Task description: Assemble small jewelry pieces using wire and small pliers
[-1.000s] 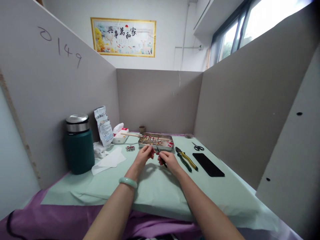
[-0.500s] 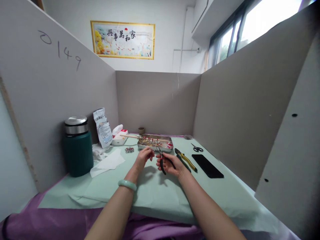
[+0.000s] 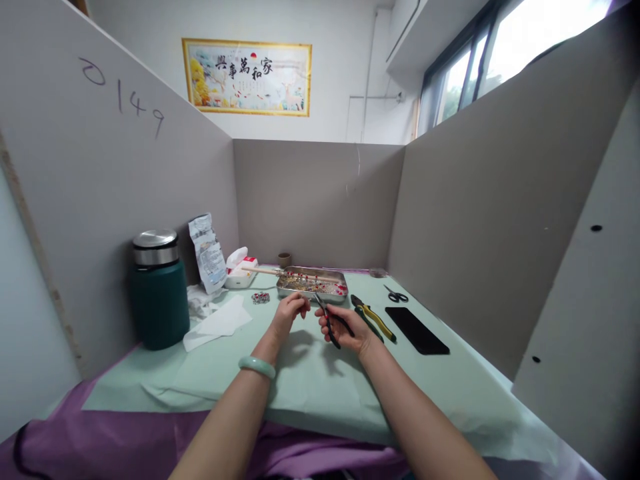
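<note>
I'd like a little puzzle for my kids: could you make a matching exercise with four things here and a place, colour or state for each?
1. black-handled pliers
2. bangle
3. flask
4. metal tray

A. dark teal
B. holding small red pieces
C. in the right hand
D. pale green

Pairs: 1-C, 2-D, 3-A, 4-B

The tray [image 3: 287, 291] lies between the flask [image 3: 159, 300] and the scissors [image 3: 398, 297].

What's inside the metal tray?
Tiny red and gold-coloured bits lie in the metal tray. Whatever is underneath them is covered, and the left hand hides some of the tray's front.
</note>
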Tool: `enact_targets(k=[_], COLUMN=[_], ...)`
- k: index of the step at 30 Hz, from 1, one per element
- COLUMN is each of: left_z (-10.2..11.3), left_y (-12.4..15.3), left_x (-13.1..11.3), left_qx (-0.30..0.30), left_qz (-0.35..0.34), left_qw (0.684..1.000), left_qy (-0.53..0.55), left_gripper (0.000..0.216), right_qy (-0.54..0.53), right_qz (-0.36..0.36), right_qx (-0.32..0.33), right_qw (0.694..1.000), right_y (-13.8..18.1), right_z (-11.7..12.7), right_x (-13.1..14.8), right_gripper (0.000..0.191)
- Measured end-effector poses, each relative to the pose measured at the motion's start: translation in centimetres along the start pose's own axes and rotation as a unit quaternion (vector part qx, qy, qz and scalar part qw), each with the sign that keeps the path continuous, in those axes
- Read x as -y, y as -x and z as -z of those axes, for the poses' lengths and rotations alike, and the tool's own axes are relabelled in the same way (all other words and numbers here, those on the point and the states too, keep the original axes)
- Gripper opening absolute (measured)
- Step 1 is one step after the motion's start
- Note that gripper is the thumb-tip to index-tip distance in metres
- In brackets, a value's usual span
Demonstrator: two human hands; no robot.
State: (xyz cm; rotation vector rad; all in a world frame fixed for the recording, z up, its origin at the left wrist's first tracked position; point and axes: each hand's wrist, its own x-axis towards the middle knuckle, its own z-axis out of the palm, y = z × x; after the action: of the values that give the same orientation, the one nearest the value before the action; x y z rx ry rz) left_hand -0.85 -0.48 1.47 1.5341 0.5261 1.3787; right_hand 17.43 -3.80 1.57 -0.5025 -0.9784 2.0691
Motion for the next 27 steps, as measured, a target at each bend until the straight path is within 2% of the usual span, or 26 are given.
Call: enact_targets(k=[7, 16, 27], left_z=[0.04, -0.08, -0.18], left_y=[-0.06, -0.39, -0.57], left_x=[0.25, 0.25, 0.44], left_qx=[-0.013, -0.001, -0.018], left_qz=[-0.003, 0.009, 0.032], left_qw=[1.000, 0.999, 0.999], left_qy=[-0.028, 0.035, 0.033], left_gripper=[0.011, 0.008, 0.006], right_qy=[0.010, 0.026, 0.049], right_qz=[-0.003, -0.006, 0.020], right_qx=[-0.011, 0.005, -0.011], right_qw=[1.000, 1.000, 0.999], right_y=[0.20, 0.05, -0.01], right_z=[-0.43, -0.26, -0.67], right_x=[-0.01, -0.24, -0.39], right_gripper=[0.023, 0.024, 0.023])
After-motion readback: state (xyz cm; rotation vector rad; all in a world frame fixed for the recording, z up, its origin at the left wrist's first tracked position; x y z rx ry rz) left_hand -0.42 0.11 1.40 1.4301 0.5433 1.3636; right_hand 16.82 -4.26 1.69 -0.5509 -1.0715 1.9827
